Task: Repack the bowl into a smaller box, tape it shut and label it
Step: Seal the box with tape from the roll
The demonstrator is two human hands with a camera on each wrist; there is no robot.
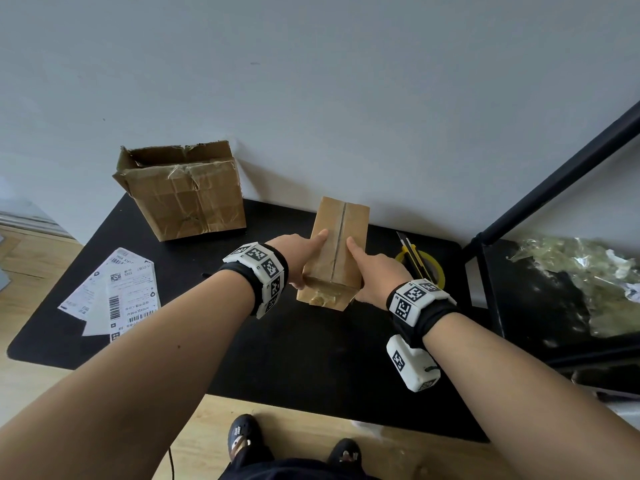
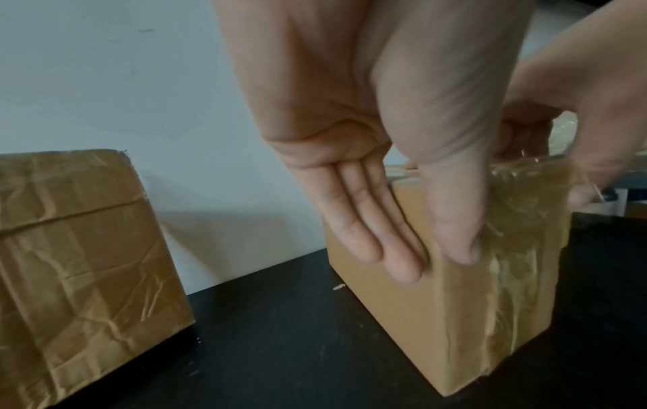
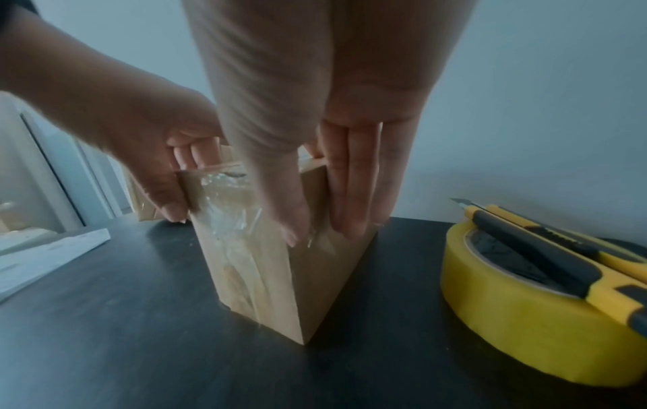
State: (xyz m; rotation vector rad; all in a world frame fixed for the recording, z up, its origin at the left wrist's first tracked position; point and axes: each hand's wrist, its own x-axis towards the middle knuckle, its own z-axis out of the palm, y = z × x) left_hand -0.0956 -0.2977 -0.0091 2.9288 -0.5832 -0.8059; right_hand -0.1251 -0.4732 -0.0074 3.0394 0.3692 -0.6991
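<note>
Small box [image 1: 337, 244] near the worktop's [image 1: 311, 358] back edge, clamped between left hand [image 1: 298, 252] and right hand [image 1: 375, 275], fingers straight, flat against its sides.

Soft even daylight, dim blurred wrist views

We see bare forearms, each wearing a black wrist strap [image 1: 258, 282] ringed with white blocks bearing black square-code markers; a white marked module [image 1: 412, 363] hangs under our right wrist; dark shoes [image 1: 242, 433] below.
</note>
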